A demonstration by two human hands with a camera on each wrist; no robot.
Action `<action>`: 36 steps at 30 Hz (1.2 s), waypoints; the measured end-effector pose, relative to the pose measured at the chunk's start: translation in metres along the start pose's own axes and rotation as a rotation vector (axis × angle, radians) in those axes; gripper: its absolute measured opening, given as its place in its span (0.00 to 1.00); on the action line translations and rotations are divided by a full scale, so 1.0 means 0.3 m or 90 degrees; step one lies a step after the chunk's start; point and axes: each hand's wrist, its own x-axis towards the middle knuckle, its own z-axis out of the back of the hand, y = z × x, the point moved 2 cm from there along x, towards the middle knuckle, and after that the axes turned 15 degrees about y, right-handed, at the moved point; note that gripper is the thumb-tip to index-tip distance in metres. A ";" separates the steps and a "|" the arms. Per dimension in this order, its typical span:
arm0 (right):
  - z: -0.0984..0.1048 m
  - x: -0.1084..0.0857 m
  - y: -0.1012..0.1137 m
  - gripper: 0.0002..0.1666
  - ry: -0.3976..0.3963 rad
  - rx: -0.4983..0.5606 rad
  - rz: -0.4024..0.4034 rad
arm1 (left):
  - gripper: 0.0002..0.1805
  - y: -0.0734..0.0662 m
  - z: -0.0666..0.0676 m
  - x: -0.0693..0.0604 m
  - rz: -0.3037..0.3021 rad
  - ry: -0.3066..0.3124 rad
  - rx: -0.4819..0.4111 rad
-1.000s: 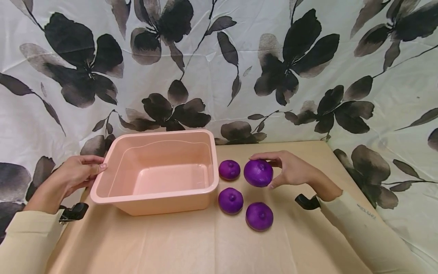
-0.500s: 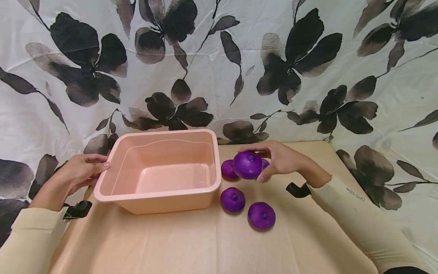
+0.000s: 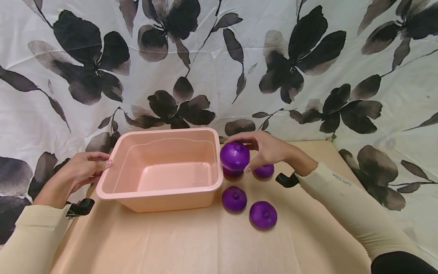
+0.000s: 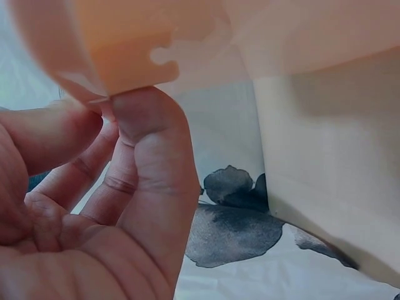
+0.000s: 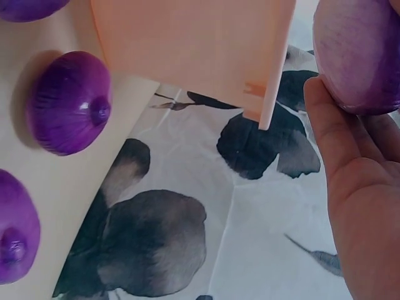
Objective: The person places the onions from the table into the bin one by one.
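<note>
A peach plastic basin stands on the table, and my left hand pinches its left rim between thumb and fingers. The left wrist view shows the thumb and index finger meeting at the rim's edge. My right hand holds a glossy purple onion in the air, just beside the basin's right rim. In the right wrist view the fingers support the held onion. Below it, another onion is partly hidden. More lie nearby: one behind the thumb, two nearer the front.
A beige cloth covers the table. Behind and at the right hangs a white curtain with dark flowers. A black wrist camera is strapped on the right forearm, and another on the left.
My right hand has raised the onion and carried it left toward the basin, uncovering an onion behind it. My left hand keeps its hold on the rim.
</note>
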 end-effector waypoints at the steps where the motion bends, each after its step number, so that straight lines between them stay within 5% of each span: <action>1: 0.001 0.008 0.003 0.51 0.002 0.000 0.001 | 0.32 -0.001 0.000 0.001 0.003 -0.004 0.005; 18: 0.023 0.141 0.058 0.52 0.039 -0.014 0.013 | 0.32 -0.004 -0.005 0.005 0.010 -0.027 0.019; 36: 0.028 0.312 0.104 0.55 0.079 -0.043 0.025 | 0.25 0.003 -0.009 0.007 -0.016 -0.022 -0.043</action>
